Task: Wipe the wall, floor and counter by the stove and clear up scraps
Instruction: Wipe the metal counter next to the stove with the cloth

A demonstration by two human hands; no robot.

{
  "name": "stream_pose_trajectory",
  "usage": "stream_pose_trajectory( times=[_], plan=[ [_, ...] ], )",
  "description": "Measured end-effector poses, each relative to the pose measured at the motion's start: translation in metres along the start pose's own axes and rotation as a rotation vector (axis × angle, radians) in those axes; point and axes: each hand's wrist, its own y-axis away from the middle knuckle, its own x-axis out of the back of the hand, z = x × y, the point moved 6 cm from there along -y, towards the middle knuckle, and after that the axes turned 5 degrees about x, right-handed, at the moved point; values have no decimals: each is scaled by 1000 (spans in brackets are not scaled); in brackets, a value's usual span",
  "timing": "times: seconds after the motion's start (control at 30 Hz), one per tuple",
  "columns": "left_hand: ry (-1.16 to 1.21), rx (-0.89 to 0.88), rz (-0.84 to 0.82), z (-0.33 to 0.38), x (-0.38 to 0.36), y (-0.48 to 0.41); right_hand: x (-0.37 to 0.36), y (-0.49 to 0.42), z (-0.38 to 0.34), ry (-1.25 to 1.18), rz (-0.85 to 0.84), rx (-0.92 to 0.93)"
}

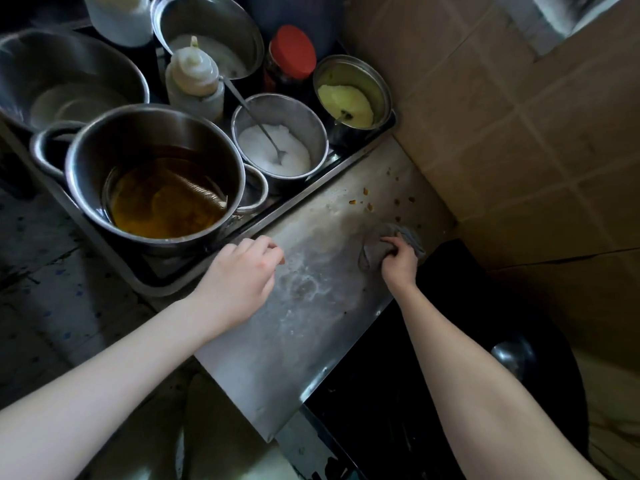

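Right hand (398,261): fingers curled tight, gripping a grey cloth (407,237) pressed on the wet steel counter (277,358). Left hand (239,282): fingers loosely bent together, empty, tips over the counter's edge. About ten brown scraps (367,199) lie beyond the cloth, near the tiled wall (519,133). One tray (152,289) holds one oil pot (156,174) and two seasoning tins.

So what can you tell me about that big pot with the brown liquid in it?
The pot is round, shiny metal, probably steel, with a loop handle on each side. It stands upright in a metal tray left of the counter, partly filled with amber-brown liquid, likely oil. A metal utensil lies sunk in it. The smaller bowl of white grains sits close by its right handle. Neither hand touches it.
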Motion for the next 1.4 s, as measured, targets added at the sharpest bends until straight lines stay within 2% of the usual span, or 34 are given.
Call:
stream_pose_trajectory(
  times=[0.17,0.37,0.5,0.8,1.03,1.2,1.4],
  plan=[
    [-10,-60,-14,25,-12,-20,-18,-23,-34,-24,-3,51],
    [-49,-60,-8,29,-19,-45,-49,-55,-91,41,-128,277],
    [-76,-53,-45,26,-23,-59,-43,-58,-86,96,-194,375],
    [-159,-113,-19,51,-30,-93,27,-61,9,89,-27,115],
    [-154,-90,-29,49,-27,-110,28,-96,-11,127,12,58],
    [-120,-70,14,40,-27,-107,13,-122,-58,159,-24,130],
    [-128,-49,12,39,-33,-106,-8,-136,-98,241,-153,336]
  ],
)
